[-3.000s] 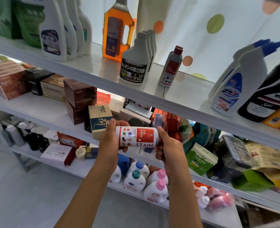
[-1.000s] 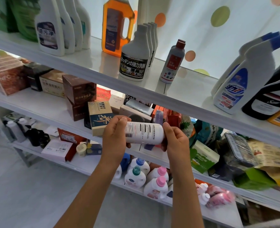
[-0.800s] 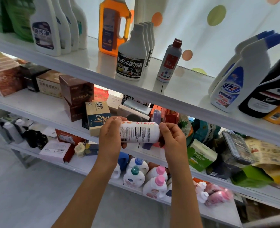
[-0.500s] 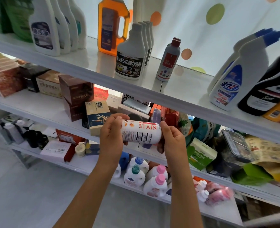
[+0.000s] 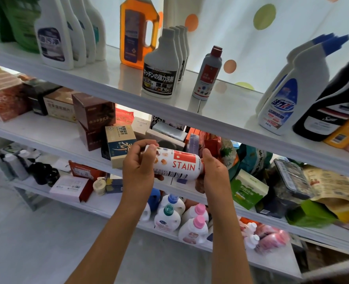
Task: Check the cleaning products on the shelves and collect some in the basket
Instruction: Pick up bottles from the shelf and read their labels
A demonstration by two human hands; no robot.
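I hold a white stain remover bottle (image 5: pixel 176 165) lying sideways in front of the middle shelf, its red label with the word STAIN facing me. My left hand (image 5: pixel 139 169) grips its left end. My right hand (image 5: pixel 212 175) grips its right end, covering the cap. A matching bottle with a red cap (image 5: pixel 207 73) stands upright on the top shelf (image 5: pixel 116 78), beside a row of white bottles with black labels (image 5: pixel 160 67). No basket is in view.
The top shelf also carries white spray bottles (image 5: pixel 53 35), an orange jug (image 5: pixel 137 30), blue-capped white bottles (image 5: pixel 292 93) and a black bottle (image 5: pixel 333 107). Boxes (image 5: pixel 93 117) and bags (image 5: pixel 331 191) fill the middle shelf. Pink-capped detergent bottles (image 5: pixel 193 229) stand on the lower shelf.
I rolled the bottle between my hands: the red front label turned away, the barcode side showed, and now the STAIN label faces me again. The camera view dipped slightly.
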